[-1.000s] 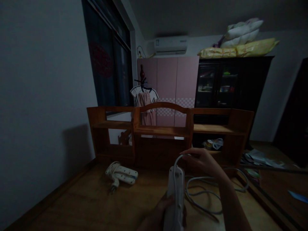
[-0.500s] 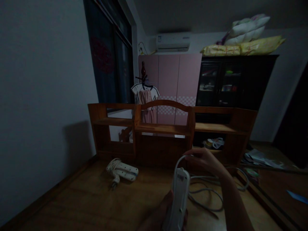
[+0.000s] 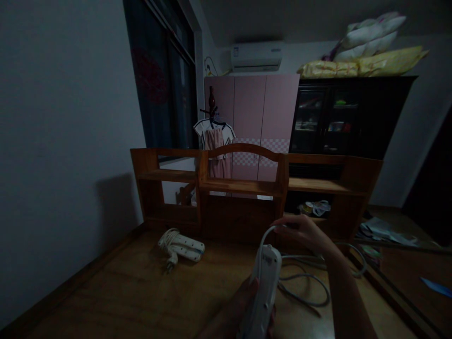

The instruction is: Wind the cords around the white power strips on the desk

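A white power strip [image 3: 267,282] is tilted upright in my left hand [image 3: 243,301], its underside facing me. My left fingers are wrapped round its lower part, with the thumb over the cord along its edge. Above and right of it, my right hand [image 3: 302,230] pinches the white cord [image 3: 265,234], which bends over the strip's top end. More of that cord lies in loose loops on the wooden surface, right of the strip. Further left lies a second white power strip [image 3: 190,248], its own cord wound round one end and its plug beside it.
A wooden shelf unit [image 3: 243,187] runs along the back of the wooden surface [image 3: 141,292]. A wall [image 3: 63,141] bounds the left side. A raised wooden edge [image 3: 384,292] is at the right, with papers [image 3: 384,230] beyond it.
The view has shifted slightly. Both hands keep their hold on the power strip and its cord, with hardly any movement between them.
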Demonstrator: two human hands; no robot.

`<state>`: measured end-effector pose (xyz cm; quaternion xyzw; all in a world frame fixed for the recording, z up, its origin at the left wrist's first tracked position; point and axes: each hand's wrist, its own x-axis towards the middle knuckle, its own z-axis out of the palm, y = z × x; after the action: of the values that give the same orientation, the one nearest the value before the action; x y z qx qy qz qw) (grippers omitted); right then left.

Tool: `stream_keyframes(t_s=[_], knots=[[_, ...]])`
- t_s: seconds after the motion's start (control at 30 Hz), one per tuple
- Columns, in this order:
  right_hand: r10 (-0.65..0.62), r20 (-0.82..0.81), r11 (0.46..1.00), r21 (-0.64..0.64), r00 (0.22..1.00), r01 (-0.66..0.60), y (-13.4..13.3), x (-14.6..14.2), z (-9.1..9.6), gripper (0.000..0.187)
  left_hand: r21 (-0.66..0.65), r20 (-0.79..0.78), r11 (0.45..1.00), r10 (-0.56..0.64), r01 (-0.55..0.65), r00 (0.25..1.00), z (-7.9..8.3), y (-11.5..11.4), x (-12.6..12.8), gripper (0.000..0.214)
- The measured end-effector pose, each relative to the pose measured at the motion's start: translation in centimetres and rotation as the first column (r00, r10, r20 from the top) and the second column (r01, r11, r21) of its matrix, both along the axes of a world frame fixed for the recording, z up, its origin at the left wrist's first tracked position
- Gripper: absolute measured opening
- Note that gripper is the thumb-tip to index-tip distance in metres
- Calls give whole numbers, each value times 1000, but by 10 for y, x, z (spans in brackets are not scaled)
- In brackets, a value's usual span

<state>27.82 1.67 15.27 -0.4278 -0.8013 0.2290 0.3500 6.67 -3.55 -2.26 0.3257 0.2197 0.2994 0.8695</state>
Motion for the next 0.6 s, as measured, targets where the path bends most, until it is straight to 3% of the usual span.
stream_keyframes(t_s=[0.2,0.37,0.5,0.6], knots=[[25,-34,999,-21,999,-25,7,2,-5,33,210,66,974,75,-87,995,-4,5,1,52],[80,-45,986,-145,996,-86,25,-8,-28,43,312,45,945,86,-95,995,-8,12,0,52],[179,-68,942,-277,982,-190,41,-23,-55,47,325,2,927,195,-185,981,-2,16,-2,51],[170,-70,951,-251,983,-182,52,-31,-69,47,306,-42,893,358,-329,933,5,23,-3,56]])
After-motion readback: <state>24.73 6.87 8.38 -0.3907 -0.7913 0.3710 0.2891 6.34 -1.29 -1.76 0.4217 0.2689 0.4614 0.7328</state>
